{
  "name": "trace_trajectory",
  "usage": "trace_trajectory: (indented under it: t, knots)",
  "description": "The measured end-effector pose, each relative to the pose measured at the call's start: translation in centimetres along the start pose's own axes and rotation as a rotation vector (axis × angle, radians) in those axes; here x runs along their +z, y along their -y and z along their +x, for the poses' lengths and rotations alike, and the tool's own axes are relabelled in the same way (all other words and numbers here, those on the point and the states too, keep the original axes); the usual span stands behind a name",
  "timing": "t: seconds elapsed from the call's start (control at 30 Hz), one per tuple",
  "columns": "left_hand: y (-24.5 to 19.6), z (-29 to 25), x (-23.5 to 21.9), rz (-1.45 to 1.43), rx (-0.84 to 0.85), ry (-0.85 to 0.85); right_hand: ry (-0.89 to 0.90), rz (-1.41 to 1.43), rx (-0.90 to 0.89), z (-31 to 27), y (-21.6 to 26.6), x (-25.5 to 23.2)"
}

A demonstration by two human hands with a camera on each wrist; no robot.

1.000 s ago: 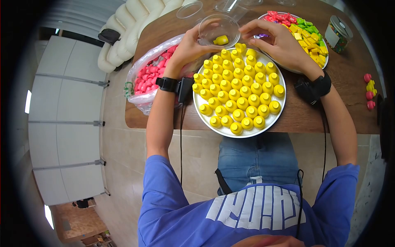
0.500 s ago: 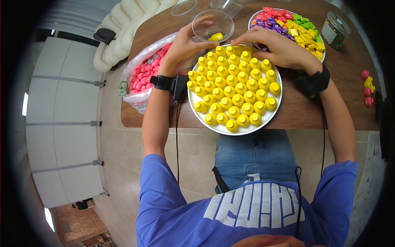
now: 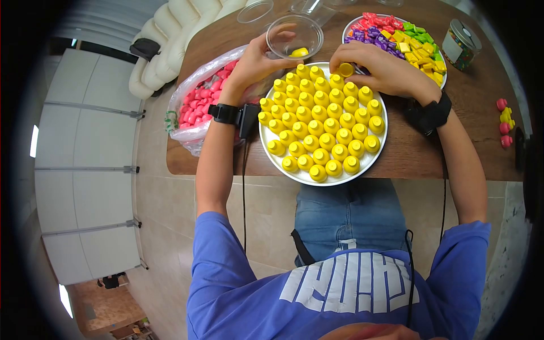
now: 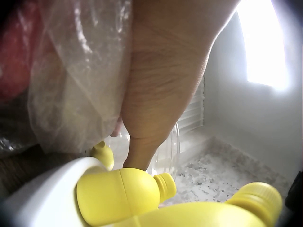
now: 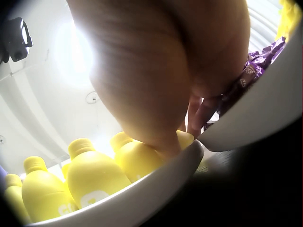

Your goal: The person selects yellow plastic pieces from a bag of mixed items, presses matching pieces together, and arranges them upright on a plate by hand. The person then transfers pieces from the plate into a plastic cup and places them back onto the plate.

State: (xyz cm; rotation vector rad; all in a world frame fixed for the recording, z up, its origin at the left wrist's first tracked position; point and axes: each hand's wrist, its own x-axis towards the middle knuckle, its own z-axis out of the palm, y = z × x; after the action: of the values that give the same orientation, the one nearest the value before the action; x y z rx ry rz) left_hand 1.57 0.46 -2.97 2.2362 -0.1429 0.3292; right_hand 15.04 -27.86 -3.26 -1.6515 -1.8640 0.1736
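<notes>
The left hand (image 3: 249, 65) grips a clear round plastic cup (image 3: 294, 35), tilted, with one yellow bottle (image 3: 299, 52) inside. At the far right rim of a white plate (image 3: 362, 173), the right hand (image 3: 385, 68) pinches a small yellow bottle (image 3: 346, 69) between thumb and fingers. Rows of upright yellow bottles (image 3: 327, 141) fill the plate. In the left wrist view, bottles (image 4: 118, 196) stand close below the left hand (image 4: 158, 71). The right wrist view has the thumb of the right hand (image 5: 156, 66) down among bottles (image 5: 92, 172) at the rim; its fingertips are partly hidden.
A plastic bag (image 3: 187, 133) of pink pieces lies at left. Behind the right hand is a plate (image 3: 445, 82) of wrapped candies. A lidded jar (image 3: 460, 44) stands at right, near small pink and yellow pieces (image 3: 505, 126). Clear containers (image 3: 255, 11) sit at the back.
The right hand has moved from beside the cup down to the plate's far right edge and now pinches a bottle. The left hand and cup have shifted slightly left and down in view.
</notes>
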Motion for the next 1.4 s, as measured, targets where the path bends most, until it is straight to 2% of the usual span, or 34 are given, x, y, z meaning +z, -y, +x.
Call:
trace_trajectory:
  t: [0.3, 0.4, 0.47, 0.57, 0.67, 0.8, 0.87, 1.07, 1.2, 1.27, 1.3, 1.37, 1.4]
  knots:
    - [-0.4, 0.0, -0.1, 0.017, -0.003, 0.008, -0.02, 0.038, 0.048, 0.2, 1.0, -0.9]
    - [-0.4, -0.1, -0.1, 0.047, 0.036, -0.015, -0.091, 0.045, 0.124, 0.5, 1.7, -1.1]
    - [-0.1, 0.0, -0.1, 0.018, 0.044, -0.009, -0.268, 0.052, 0.074, 0.7, 1.7, -0.7]
    - [-0.3, 0.1, -0.2, 0.087, 0.069, -0.007, -0.291, 0.18, 0.175, 1.4, 1.9, -0.3]
    - [-0.2, 0.1, -0.3, 0.123, 0.114, 0.0, -0.335, 0.254, 0.188, 1.8, 1.6, 0.5]
    - [-0.3, 0.0, -0.3, 0.145, 0.109, -0.003, -0.386, 0.213, 0.213, 2.2, 0.8, 0.9]
    - [-0.4, 0.1, -0.1, 0.1, 0.177, -0.038, -0.42, 0.182, 0.237, 2.1, 0.6, 0.8]
    - [0.8, 0.1, -0.1, 0.038, 0.139, -0.016, -0.404, 0.403, 0.261, 2.4, 1.8, 1.0]
    - [0.2, -0.1, 0.1, -0.003, 0.078, -0.01, -0.417, 0.335, 0.202, 1.9, 1.1, 0.8]
    - [0.0, -0.1, 0.1, -0.043, -0.016, -0.018, -0.302, 0.171, 0.215, 1.3, 1.1, -0.1]
    - [0.1, -0.1, 0.1, -0.044, -0.015, -0.019, -0.301, 0.169, 0.215, 1.2, 1.1, -0.5]
    - [0.2, 0.0, 0.1, 0.046, 0.067, -0.033, -0.075, 0.087, 0.196, 1.1, 1.1, -1.0]
    - [0.2, 0.1, 0.0, 0.048, 0.067, -0.032, -0.077, 0.088, 0.195, 0.9, 0.9, -0.8]
